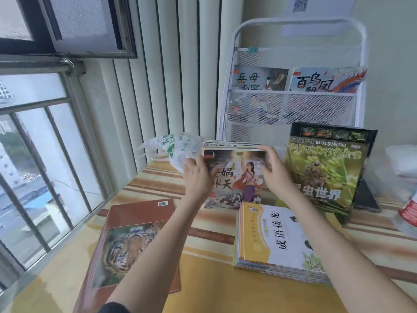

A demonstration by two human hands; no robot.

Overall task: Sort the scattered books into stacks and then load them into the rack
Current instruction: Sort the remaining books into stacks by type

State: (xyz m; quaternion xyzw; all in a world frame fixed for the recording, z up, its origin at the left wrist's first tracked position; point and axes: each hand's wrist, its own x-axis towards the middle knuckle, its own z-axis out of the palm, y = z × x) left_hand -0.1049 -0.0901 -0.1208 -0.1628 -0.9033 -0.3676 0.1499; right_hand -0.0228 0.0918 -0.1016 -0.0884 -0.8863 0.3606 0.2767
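Note:
A stack of thin picture books [234, 177] stands upright on the striped surface, its front cover showing a woman in purple. My left hand [197, 176] grips its left edge and my right hand [274, 170] grips its right edge. Right behind it stands the white mesh rack [293, 105], with two picture books [297, 81] in its upper pocket. A second stack with a yellow-and-white cover [277, 240] lies flat in front. A brown tiger book [133, 240] lies flat at the left. A large green insect book [325, 170] leans upright at the right.
A white and green plastic bag [171, 147] lies behind my left hand. A dark tablet [365, 197] lies right of the insect book, with white items and a red-labelled container [408, 211] at the far right. A barred window [38, 166] borders the left.

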